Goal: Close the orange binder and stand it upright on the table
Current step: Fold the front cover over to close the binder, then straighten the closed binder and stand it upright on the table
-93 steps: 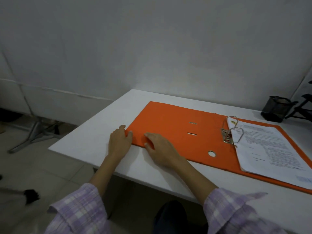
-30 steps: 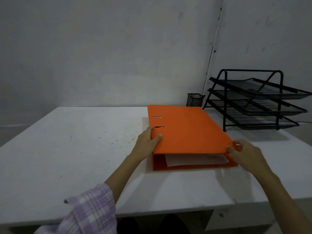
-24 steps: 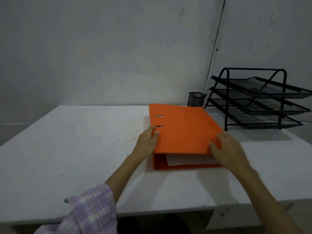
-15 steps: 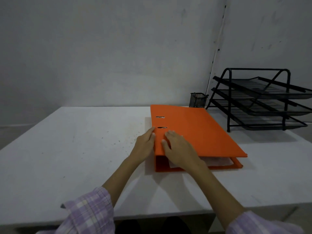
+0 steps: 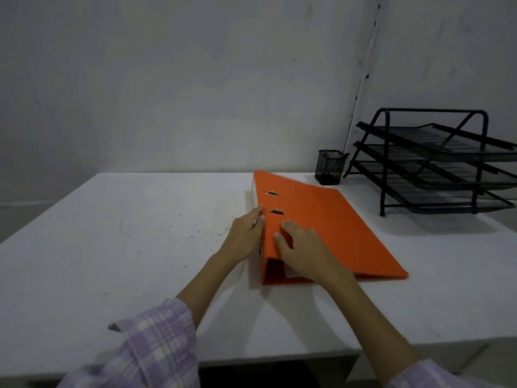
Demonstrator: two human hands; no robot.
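The orange binder (image 5: 333,228) lies closed on the white table (image 5: 126,247), right of centre, its spine to the left and white papers showing at its near open end. The spine side is raised a little, so the cover slopes down to the right. My left hand (image 5: 244,238) grips the spine from the left. My right hand (image 5: 305,254) rests on the top cover by the spine, fingers on the cover and wrapped over the near edge.
A black mesh pen cup (image 5: 330,166) stands just behind the binder near the wall. A black three-tier wire tray rack (image 5: 436,163) fills the table's back right corner. White walls close off the back and right.
The binder went from open flat to closed. In the last second my right hand moved from its right near corner to the cover beside the spine, and the spine side has lifted slightly.
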